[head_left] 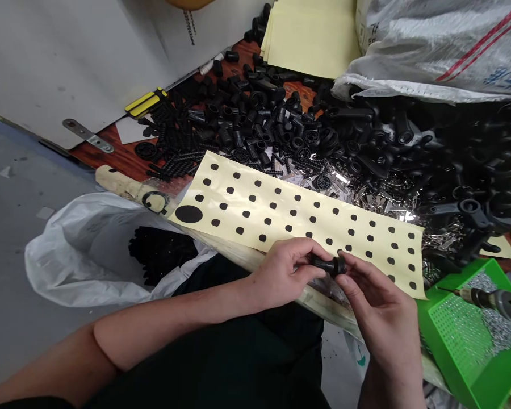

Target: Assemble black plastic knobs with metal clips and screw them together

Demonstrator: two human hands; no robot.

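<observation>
My left hand (283, 274) and my right hand (377, 301) together pinch a small black plastic part (329, 265), shaped like a flanged spool or pin, in front of my lap. Its middle is partly hidden by my fingers. Just beyond my hands lies a pale yellow sheet of black adhesive dots (281, 224), its near edge close to my knuckles. One larger black dot (188, 213) sits at its left end.
A heap of black plastic parts (409, 142) and silver metal clips (387, 201) covers the wooden bench (123, 156). A green tray (451, 335) with screws and an electric screwdriver (496, 302) sits right. A white bag (76, 261) holds black parts at left.
</observation>
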